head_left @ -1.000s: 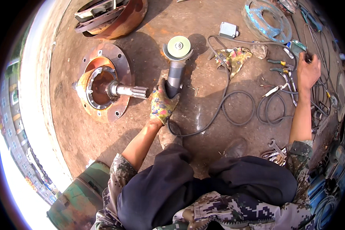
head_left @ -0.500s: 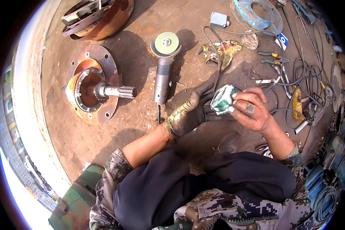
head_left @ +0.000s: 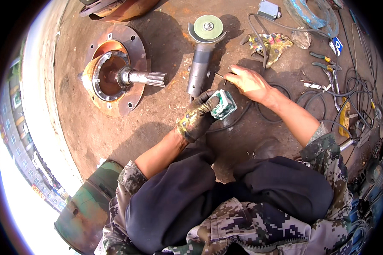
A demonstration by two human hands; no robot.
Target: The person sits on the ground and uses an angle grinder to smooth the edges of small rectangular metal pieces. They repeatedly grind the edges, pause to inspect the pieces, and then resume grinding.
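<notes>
green packet (head_left: 225, 105) juts rightward from the left hand's (head_left: 197, 120) fingers (head_left: 209, 103)

Left hand (head_left: 197, 118): gloved; some fingers are hidden behind the green-and-white packet (head_left: 225, 106).
Packet: partly covered by the gloved thumb; its contents cannot be told.
Right hand (head_left: 249, 84): bare; some fingertips curl out of sight, and whether they grip the thin metal piece (head_left: 218, 75) beside them is unclear.
Grinder cord (head_left: 230, 126): partly hidden behind the left hand.
Rusty housing (head_left: 130, 10): cut off by the upper edge.
Blue ring (head_left: 310, 18): cut off there too.
Buildings (head_left: 20, 134): far left, too small for detail.
</notes>
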